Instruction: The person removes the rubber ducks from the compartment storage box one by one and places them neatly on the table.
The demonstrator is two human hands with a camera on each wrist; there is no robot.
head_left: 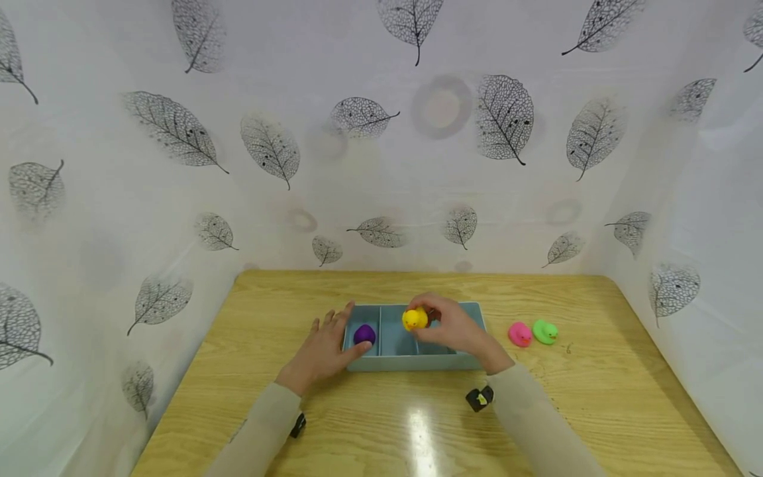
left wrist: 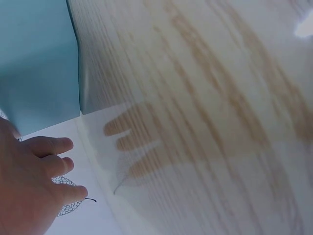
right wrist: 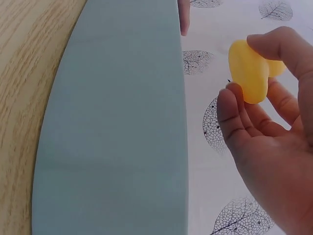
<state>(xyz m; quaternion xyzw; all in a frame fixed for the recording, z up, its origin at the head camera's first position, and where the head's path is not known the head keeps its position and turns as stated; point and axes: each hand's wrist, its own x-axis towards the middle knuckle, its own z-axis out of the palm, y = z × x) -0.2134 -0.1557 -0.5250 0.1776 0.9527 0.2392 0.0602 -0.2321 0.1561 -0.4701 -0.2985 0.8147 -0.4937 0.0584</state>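
Note:
A yellow rubber duck (head_left: pixel 414 319) is pinched between the thumb and fingers of my right hand (head_left: pixel 450 324), above the middle of a blue-grey divided box (head_left: pixel 411 364). The right wrist view shows the duck (right wrist: pixel 248 72) held higher than the box's rim, with its underside toward the camera. My left hand (head_left: pixel 324 351) lies at the box's left end, fingers spread along the side and thumb over the front rim. A small rounded purple toy (head_left: pixel 364 334) sits in the left compartment; its far details are hidden.
To the right of the box, a pink rubber duck (head_left: pixel 520 334) and a green rubber duck (head_left: pixel 545 332) stand side by side on the wooden table (head_left: pixel 381 424). Leaf-patterned white sheeting (head_left: pixel 381 172) encloses the table's back and sides.

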